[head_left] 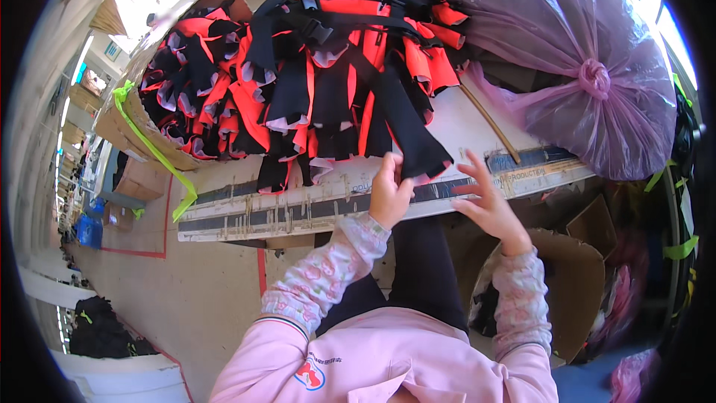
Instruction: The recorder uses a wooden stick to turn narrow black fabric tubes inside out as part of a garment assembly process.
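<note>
My left hand (391, 192) is closed on the near end of a black fabric strap (412, 128), which runs back into a heap on the table. My right hand (486, 201) is just right of that strap end, fingers spread and nothing in them. The heap (328, 97) is a tangle of black and bright orange-red fabric straps with pale undersides. Near its top a black plastic buckle (316, 31) shows. The lower ends of several straps hang toward the table's front edge.
A large tied purple plastic bag (594, 78) bulges over the table's right side. A thin wooden stick (490, 121) lies beside it. The worn table edge (298, 216) crosses before me. At left stands a cardboard box (123, 123) with a lime-green ribbon; another box (570, 291) is below right.
</note>
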`<state>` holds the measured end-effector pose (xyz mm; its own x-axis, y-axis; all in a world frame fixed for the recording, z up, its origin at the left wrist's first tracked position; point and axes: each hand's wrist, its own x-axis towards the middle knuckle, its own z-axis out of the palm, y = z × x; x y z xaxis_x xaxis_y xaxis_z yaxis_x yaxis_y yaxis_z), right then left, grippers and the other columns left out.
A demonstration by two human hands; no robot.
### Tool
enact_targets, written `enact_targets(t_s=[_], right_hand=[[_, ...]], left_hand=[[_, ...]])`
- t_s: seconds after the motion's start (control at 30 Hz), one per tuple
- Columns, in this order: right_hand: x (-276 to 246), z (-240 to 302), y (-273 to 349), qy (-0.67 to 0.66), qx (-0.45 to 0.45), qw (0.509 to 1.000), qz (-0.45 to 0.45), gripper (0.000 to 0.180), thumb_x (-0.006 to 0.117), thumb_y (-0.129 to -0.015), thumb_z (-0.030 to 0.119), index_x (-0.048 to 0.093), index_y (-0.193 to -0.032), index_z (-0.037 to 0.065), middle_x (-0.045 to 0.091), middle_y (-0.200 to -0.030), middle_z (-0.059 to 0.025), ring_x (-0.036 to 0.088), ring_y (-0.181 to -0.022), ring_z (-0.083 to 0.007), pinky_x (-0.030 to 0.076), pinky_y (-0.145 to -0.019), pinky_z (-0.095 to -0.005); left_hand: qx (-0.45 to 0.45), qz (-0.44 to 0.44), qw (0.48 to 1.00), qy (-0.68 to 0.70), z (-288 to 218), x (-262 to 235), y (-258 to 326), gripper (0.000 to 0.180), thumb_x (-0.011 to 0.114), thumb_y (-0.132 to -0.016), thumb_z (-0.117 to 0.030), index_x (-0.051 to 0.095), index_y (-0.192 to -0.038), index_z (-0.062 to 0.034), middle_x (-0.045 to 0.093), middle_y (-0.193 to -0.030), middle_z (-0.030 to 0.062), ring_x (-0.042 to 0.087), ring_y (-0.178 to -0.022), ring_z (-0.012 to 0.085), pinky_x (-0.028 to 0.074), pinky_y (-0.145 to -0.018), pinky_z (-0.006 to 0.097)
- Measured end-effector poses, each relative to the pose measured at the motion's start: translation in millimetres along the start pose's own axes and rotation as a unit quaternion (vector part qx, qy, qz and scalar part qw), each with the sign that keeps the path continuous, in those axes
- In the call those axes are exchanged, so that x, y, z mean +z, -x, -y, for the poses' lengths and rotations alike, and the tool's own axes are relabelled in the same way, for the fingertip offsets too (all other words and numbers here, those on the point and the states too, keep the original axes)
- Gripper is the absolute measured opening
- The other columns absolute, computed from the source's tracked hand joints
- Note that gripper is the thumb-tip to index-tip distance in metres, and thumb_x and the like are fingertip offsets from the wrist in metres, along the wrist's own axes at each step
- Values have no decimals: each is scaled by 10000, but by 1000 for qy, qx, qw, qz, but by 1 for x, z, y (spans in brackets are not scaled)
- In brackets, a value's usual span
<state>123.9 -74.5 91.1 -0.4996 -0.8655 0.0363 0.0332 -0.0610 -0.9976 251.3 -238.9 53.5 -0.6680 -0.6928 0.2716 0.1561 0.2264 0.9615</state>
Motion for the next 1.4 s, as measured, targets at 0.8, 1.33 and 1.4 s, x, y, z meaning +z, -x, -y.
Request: enact_targets(t_s=[0.8,1.33,1.4], right_hand=[[-50,199,11,345,-428,757,-353,371,639,-754,9,578,-1115,-52,641,-1022,-116,614,-954,-217,480,-843,-315],[5,71,-3,372,-321,836,-246,590,397,-564,-207,618,-1069,5,638,-969,-165,621,-964,-293,458,-865,-334],[19,1,5,319,-223,898,-205,548,408,-613,-185,603,-1086,12,617,-967,-201,616,-905,-336,476,-804,-356]], left_hand=[[-147,180,746,-624,36,-130,-176,787,419,-784,-675,330,-1403,-197,102,-1516,81,53,-1388,343,115,-1116,466],[-185,332,913,146,4,-20,20,549,569,-878,-64,307,-1361,-61,495,-1178,80,528,-1051,166,419,-917,288],[-219,331,891,219,26,0,52,542,587,-868,-119,332,-1340,-38,495,-1210,87,538,-1064,194,433,-911,322]])
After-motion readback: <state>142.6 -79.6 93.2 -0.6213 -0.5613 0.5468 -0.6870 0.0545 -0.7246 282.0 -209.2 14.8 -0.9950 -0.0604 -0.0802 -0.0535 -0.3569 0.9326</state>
